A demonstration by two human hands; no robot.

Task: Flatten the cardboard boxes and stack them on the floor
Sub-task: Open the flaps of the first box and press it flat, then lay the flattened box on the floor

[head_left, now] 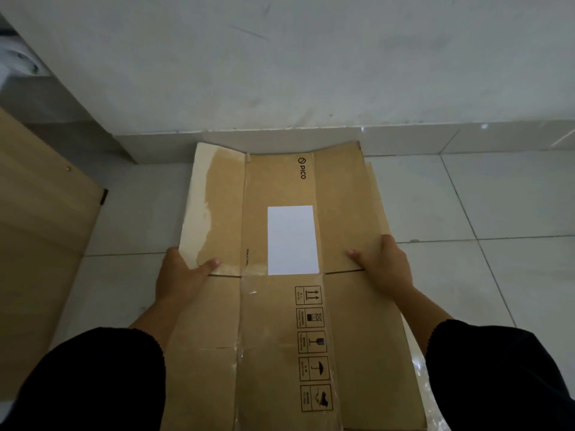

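The flattened cardboard box (pixel 280 181) lies on the pale tiled floor (pixel 497 197), its far end up against the skirting at the foot of the white wall (pixel 311 57). Near that far end it reads "PICO" (pixel 301 168) in black beside a round logo. A blank white label (pixel 292 239) sits about the middle, and to its left runs a tiny line that seems to say "Made in China" (pixel 248 257). Nearer the person, a column of five boxed handling symbols (pixel 312 348) includes upward arrows, a glass and an umbrella; their small captions are too fine to read. Clear tape glints along the centre seam.

The left hand (pixel 179 275) grips the box's left edge, thumb on top and fingers tucked under. The right hand (pixel 385 262) grips the right edge the same way. The edge of another cardboard sheet (pixel 373 178) shows from beneath on the right. A wooden panel (pixel 40 228) stands at the left.
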